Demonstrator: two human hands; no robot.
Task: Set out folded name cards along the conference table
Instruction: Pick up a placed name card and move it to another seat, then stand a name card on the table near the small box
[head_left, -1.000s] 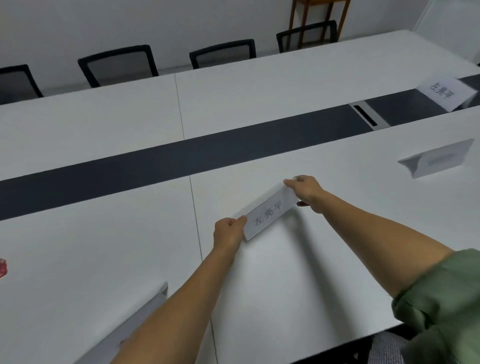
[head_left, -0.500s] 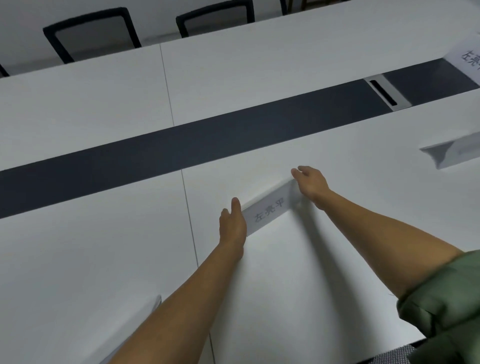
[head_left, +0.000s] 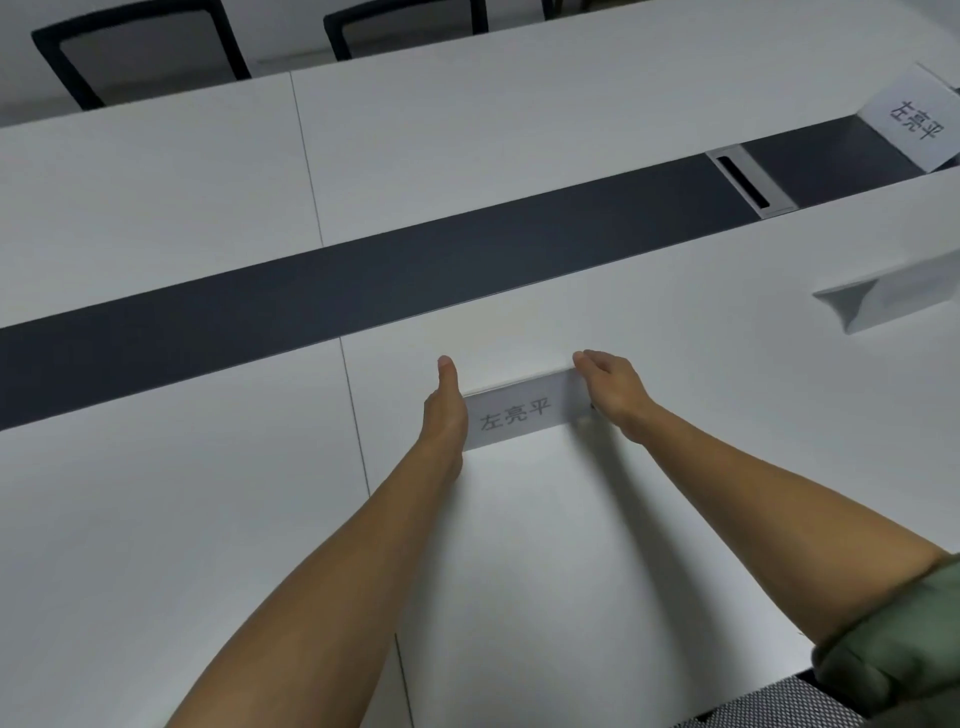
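Observation:
A folded white name card (head_left: 517, 413) with three printed characters stands on the white conference table (head_left: 519, 571), its printed face toward me. My left hand (head_left: 444, 410) lies with straight fingers against the card's left end. My right hand (head_left: 613, 392) touches the card's right end, fingers extended forward. A second folded card (head_left: 893, 299) stands at the right edge, seen from behind. A third printed card (head_left: 917, 122) sits at the far right by the dark strip.
A dark strip (head_left: 363, 280) runs across the table's middle, with a grey cable box (head_left: 750, 179) set in it. Two black chairs (head_left: 140, 47) stand at the far side. A mesh chair seat (head_left: 774, 709) shows at the bottom right.
The card was held tilted between pinching fingers; now it stands on the table, squared toward me, with both hands flat at its ends. The view has tipped lower and closer.

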